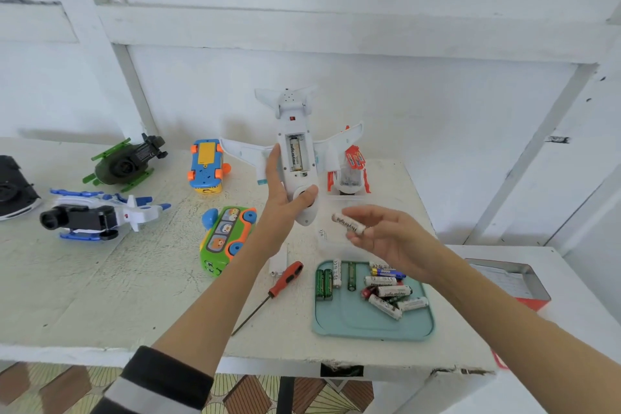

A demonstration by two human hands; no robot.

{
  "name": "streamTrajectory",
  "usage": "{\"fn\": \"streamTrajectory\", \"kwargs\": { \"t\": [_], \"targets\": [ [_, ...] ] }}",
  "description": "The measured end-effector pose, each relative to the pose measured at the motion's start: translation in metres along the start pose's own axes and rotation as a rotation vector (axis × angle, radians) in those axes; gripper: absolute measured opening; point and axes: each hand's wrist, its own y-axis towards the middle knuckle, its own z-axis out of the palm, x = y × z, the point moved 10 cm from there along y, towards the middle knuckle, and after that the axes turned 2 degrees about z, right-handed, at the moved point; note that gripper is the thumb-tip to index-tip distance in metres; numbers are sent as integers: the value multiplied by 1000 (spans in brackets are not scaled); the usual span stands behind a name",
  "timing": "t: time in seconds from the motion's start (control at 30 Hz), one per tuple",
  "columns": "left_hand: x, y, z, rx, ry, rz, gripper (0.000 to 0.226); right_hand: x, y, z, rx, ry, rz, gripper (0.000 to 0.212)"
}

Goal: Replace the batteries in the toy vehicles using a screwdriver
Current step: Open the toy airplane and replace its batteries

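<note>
Right hand [386, 235] pinches battery [349, 224]; left hand [285, 198] grips airplane [295, 151]; tray [353, 326] holds batteries [386, 292].

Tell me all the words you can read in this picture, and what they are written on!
"Heybright": on the battery in the white toy plane.
"Heybright": on the white battery in the right hand.
"Heybright": on a white battery lying in the teal tray.
Print on the other tray batteries and the toys is too small to read.
</note>
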Motion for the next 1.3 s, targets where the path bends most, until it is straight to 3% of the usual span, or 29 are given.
{"fn": "streamTrajectory", "kwargs": {
  "t": [0.07,0.13,0.2,0.37,0.53,0.77,0.87,0.93,1.2,1.3],
  "targets": [
    [0,0,-3,-7,15,3,92,9,4,4,20,219,-25,48],
    [-2,0,-5,-17,28,-5,90,17,5,6,-4,286,-50,43],
    [-1,0,-6,-17,32,-12,90,26,8,6,-68,244,-78,30],
    [6,-1,-5,-14,6,-20,86,51,18,11,-139,115,-159,23],
    [7,-2,-2,-10,10,-45,86,88,26,26,-281,-348,-307,2],
    [2,-3,5,11,11,-28,84,116,39,56,-401,-1002,-582,10],
    [1,-4,10,33,10,-36,84,120,41,80,-334,-1275,-811,8],
    [0,-4,13,47,7,-46,84,113,47,90,-238,-1404,-858,4],
    [-8,0,8,16,4,-37,80,92,67,92,3,-1561,-607,24],
    [-9,1,11,45,-2,-44,80,93,68,88,0,-1574,-589,29]
  ]
}}
